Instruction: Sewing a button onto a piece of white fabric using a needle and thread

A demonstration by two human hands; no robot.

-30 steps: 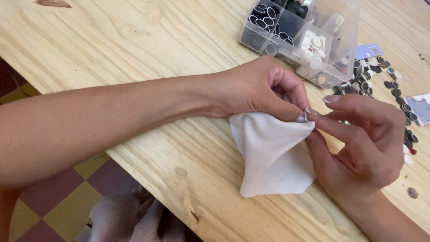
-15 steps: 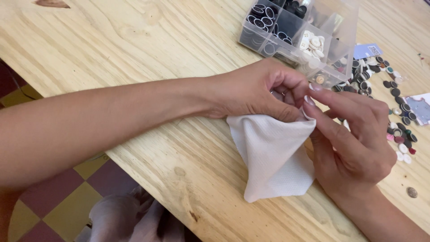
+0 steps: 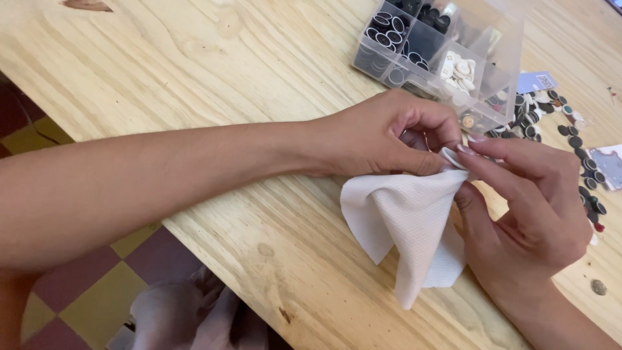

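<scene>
A white textured cloth [image 3: 405, 223] hangs over the light wooden table [image 3: 194, 71], pinched at its top corner by both hands. My left hand [image 3: 382, 136] reaches in from the left and grips that corner with thumb and fingers. My right hand [image 3: 525, 207] comes from the lower right, its fingertips meeting the left hand's at the same spot, where a small white button [image 3: 451, 157] shows against the cloth. The lower part of the cloth drapes freely toward the table.
A clear plastic compartment box [image 3: 502, 61] of black and white buttons stands at the back right. Several loose dark buttons [image 3: 586, 165] lie scattered to the right of it, with small cards [image 3: 536, 81]. The table edge runs diagonally; checkered floor [image 3: 78, 291] lies below left.
Both hands have shifted slightly up and left with the cloth. The right hand's fingers have closed in on the pinched corner, and the cloth now hangs in a narrower fold.
</scene>
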